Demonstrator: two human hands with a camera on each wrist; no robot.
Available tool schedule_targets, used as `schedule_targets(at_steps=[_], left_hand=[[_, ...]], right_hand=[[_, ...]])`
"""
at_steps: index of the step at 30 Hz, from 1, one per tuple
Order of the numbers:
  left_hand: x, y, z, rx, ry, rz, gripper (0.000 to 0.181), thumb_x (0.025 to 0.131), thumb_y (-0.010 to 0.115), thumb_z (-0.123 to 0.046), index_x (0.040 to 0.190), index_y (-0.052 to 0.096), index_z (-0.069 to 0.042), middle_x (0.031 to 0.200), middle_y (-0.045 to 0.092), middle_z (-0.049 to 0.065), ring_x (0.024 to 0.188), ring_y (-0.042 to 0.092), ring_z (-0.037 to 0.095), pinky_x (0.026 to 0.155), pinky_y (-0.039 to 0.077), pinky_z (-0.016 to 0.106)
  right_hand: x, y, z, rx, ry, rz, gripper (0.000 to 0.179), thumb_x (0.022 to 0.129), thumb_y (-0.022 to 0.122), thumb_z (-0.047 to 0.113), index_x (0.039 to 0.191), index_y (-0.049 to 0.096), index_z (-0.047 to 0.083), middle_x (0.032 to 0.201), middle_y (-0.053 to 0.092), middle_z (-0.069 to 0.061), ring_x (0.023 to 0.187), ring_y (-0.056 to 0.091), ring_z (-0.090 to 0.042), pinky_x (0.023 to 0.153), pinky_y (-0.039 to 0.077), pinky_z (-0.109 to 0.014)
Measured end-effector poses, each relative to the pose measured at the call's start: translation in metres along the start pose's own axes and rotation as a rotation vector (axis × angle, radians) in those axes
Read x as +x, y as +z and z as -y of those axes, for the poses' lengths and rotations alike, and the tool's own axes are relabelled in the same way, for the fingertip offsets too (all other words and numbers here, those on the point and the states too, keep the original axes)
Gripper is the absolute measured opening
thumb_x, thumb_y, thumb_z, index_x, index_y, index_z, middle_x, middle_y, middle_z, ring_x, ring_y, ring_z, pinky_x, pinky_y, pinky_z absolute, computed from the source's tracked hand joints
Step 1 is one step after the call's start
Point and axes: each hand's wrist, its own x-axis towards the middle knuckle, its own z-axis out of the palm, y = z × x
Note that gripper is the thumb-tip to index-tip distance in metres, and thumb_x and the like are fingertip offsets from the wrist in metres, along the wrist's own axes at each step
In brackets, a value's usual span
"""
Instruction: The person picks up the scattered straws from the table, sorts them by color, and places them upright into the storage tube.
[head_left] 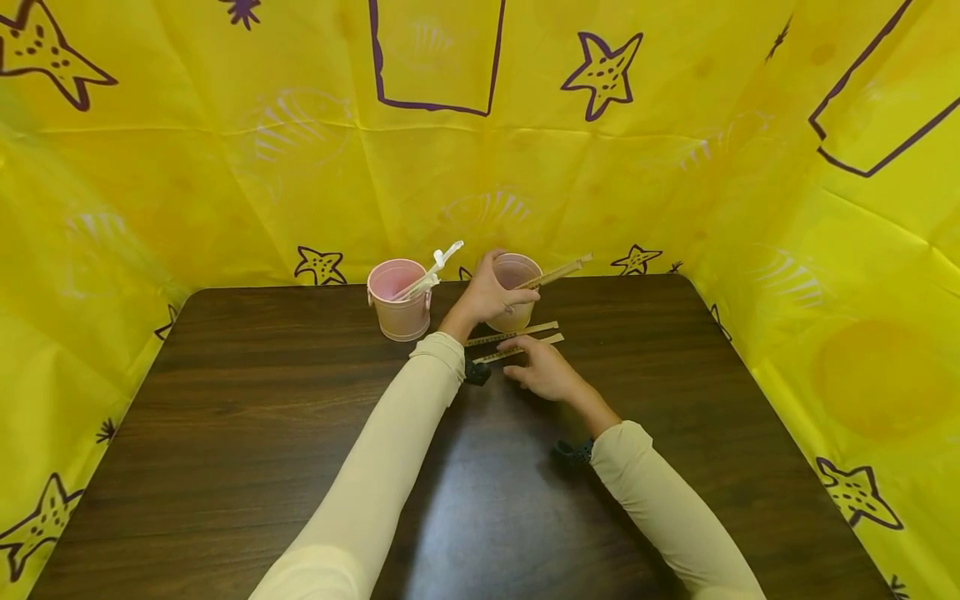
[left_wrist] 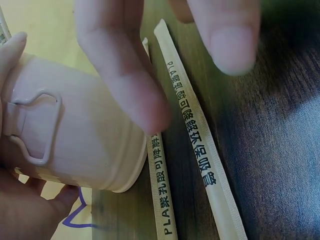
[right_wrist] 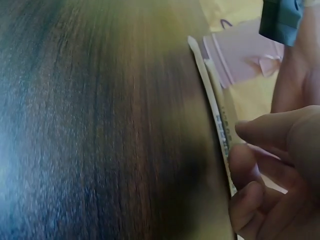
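Observation:
My left hand grips a small pink bucket at the table's back edge, its thumb across the near side. Paper-wrapped straws lean out of that bucket to the right. In front of it two more wrapped straws lie side by side on the table, a farther straw and a nearer straw, both with printed dark lettering. Just over these straws is my right hand, thumb and fingers bent and apart, nothing pinched between them. The left wrist view shows its fingertip overlapping the farther straw.
Left of my left hand stands a second pink bucket holding white-wrapped straws. Dark wood table lies under everything. A yellow patterned cloth hangs behind the table and along both sides.

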Motion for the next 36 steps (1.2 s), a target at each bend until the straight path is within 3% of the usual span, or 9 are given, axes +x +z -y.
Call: schedule_targets(at_steps=[8, 11, 15, 20, 24, 30, 36], left_hand=[[0.000, 0.002, 0.002, 0.000, 0.008, 0.002, 0.106, 0.083, 0.085, -0.035, 0.161, 0.016, -0.014, 0.163, 0.025, 0.015, 0.149, 0.034, 0.035, 0.119, 0.037, 0.053], [-0.001, 0.002, 0.003, 0.004, 0.011, 0.001, 0.106, 0.083, 0.085, -0.036, 0.161, 0.016, -0.015, 0.163, 0.026, 0.015, 0.149, 0.034, 0.036, 0.119, 0.037, 0.054], [-0.001, 0.001, 0.002, -0.007, 0.007, -0.003, 0.106, 0.083, 0.085, -0.037, 0.160, 0.017, -0.016, 0.162, 0.026, 0.015, 0.148, 0.035, 0.035, 0.117, 0.039, 0.053], [-0.002, -0.001, 0.002, -0.032, -0.015, 0.014, 0.108, 0.082, 0.085, -0.039, 0.161, 0.015, -0.017, 0.164, 0.024, 0.016, 0.140, 0.043, 0.036, 0.104, 0.051, 0.047], [-0.003, -0.001, 0.002, -0.051, -0.019, 0.023, 0.107, 0.083, 0.085, -0.038, 0.161, 0.014, -0.017, 0.164, 0.022, 0.017, 0.131, 0.051, 0.039, 0.094, 0.057, 0.046], [-0.002, -0.001, 0.002, -0.029, 0.001, 0.007, 0.107, 0.083, 0.085, -0.038, 0.160, 0.016, -0.016, 0.163, 0.025, 0.015, 0.147, 0.036, 0.036, 0.116, 0.041, 0.052], [0.001, -0.001, 0.002, -0.032, 0.006, 0.015, 0.108, 0.082, 0.085, -0.039, 0.161, 0.015, -0.016, 0.163, 0.023, 0.016, 0.145, 0.039, 0.037, 0.110, 0.047, 0.052]], right_hand=[[0.002, 0.009, 0.000, -0.052, 0.044, 0.023, 0.037, 0.096, 0.071, 0.013, 0.133, 0.064, 0.010, 0.124, 0.068, -0.014, 0.061, 0.067, -0.015, 0.063, 0.056, -0.030], [0.002, 0.010, 0.000, -0.101, 0.016, -0.010, 0.035, 0.094, 0.072, 0.011, 0.128, 0.067, 0.008, 0.126, 0.068, -0.013, 0.087, 0.073, -0.024, 0.081, 0.059, -0.039], [-0.001, 0.011, -0.001, -0.152, -0.025, -0.060, 0.030, 0.090, 0.076, 0.009, 0.119, 0.072, 0.004, 0.119, 0.070, -0.013, 0.113, 0.066, -0.030, 0.099, 0.053, -0.045], [-0.004, 0.011, -0.003, -0.181, 0.027, -0.095, 0.016, 0.086, 0.080, 0.016, 0.100, 0.077, 0.009, 0.097, 0.067, -0.009, 0.090, 0.063, -0.022, 0.081, 0.053, -0.038], [-0.007, 0.010, -0.006, -0.206, 0.025, -0.104, 0.009, 0.086, 0.081, 0.018, 0.089, 0.076, 0.012, 0.090, 0.065, -0.007, 0.082, 0.059, -0.017, 0.075, 0.050, -0.033], [-0.012, 0.004, -0.015, -0.223, 0.023, -0.139, 0.009, 0.088, 0.080, 0.019, 0.088, 0.073, 0.013, 0.093, 0.064, -0.006, 0.086, 0.062, -0.021, 0.079, 0.053, -0.039], [-0.019, -0.016, -0.028, -0.181, 0.029, -0.152, 0.008, 0.091, 0.077, 0.018, 0.091, 0.071, 0.013, 0.094, 0.072, -0.005, 0.088, 0.067, -0.021, 0.082, 0.055, -0.041]])
